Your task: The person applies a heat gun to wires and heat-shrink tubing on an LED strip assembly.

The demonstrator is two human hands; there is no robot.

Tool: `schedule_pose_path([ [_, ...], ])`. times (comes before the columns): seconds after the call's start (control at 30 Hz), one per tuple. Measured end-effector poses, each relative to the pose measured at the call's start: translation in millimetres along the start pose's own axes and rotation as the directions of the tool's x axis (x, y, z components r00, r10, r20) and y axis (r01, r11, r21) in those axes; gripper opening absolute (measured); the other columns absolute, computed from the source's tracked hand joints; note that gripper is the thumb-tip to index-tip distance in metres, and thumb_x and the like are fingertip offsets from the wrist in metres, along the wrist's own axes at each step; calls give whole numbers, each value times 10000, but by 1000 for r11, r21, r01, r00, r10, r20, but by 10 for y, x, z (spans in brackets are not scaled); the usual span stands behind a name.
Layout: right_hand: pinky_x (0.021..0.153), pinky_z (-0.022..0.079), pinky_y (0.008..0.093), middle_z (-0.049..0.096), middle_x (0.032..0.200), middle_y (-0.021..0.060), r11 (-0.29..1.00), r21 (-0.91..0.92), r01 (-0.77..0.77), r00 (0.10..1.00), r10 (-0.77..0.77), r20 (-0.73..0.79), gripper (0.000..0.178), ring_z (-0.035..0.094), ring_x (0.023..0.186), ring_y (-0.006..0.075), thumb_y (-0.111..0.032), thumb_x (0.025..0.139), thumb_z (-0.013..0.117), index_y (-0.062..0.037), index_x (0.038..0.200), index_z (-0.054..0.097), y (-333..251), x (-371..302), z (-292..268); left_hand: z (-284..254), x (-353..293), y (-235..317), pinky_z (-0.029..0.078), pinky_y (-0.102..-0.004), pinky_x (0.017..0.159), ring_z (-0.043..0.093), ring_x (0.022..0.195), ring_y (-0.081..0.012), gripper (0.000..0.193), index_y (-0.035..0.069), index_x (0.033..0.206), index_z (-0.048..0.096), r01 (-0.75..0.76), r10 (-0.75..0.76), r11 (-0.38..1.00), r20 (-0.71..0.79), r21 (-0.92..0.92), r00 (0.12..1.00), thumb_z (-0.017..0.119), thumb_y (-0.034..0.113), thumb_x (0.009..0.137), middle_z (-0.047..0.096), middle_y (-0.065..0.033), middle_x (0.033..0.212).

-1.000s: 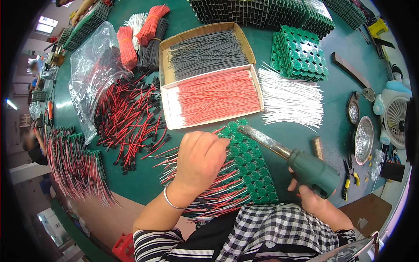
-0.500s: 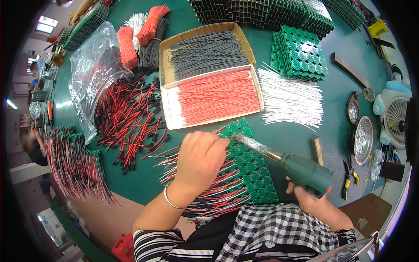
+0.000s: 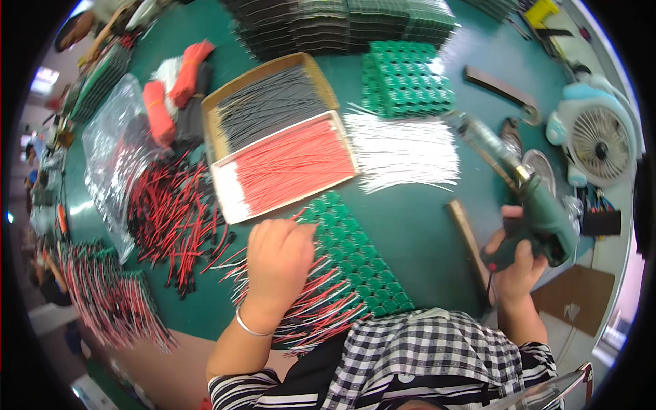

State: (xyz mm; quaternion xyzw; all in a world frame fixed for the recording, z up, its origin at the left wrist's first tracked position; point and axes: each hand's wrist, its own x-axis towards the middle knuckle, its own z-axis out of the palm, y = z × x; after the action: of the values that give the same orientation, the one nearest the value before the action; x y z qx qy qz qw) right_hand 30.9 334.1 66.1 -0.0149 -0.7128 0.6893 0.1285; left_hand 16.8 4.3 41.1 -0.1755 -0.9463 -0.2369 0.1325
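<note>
My left hand is closed over the upper left edge of a green circuit board sheet made of round boards. A red wire pokes out beside its knuckles, apparently pinched in the fingers, whose tips are partly hidden. Many red, white and black wires fan out from the sheet's left side, under my wrist. Well to the right, my right hand grips the handle of a green soldering gun. Its metal barrel points up and away, clear of the sheet.
Beyond the sheet lie a box of red wires, a box of black wires, loose white wires and stacked green boards. Left are black-and-red connector leads and a plastic bag. A wooden bar and fan stand right.
The soldering gun has left the sheet beside my left hand, swinging right and upward with my right hand. My left hand stays at the sheet's edge. The whole view has shifted.
</note>
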Motion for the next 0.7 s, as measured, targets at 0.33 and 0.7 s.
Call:
schedule_pose_path([
  [0.33,557,470,248,584,1138,173,905,-399,149,880,-305,-364,404,578,634,145,-171,923,512,32,1261,418,19,-503,-1044,106,-33,-21,445,-376,658,549,726,-275,188,34,823,620,10,-7,997,-43,75,999,678,-64,674,572,-96,792],
  [0.7,527,504,278,529,1208,220,989,93,-117,992,121,-42,535,631,676,217,-287,919,526,46,1307,371,-125,-315,-313,86,-59,-25,415,-384,683,541,755,-276,142,64,793,606,88,-91,996,-76,-34,993,695,13,694,564,-81,787],
])
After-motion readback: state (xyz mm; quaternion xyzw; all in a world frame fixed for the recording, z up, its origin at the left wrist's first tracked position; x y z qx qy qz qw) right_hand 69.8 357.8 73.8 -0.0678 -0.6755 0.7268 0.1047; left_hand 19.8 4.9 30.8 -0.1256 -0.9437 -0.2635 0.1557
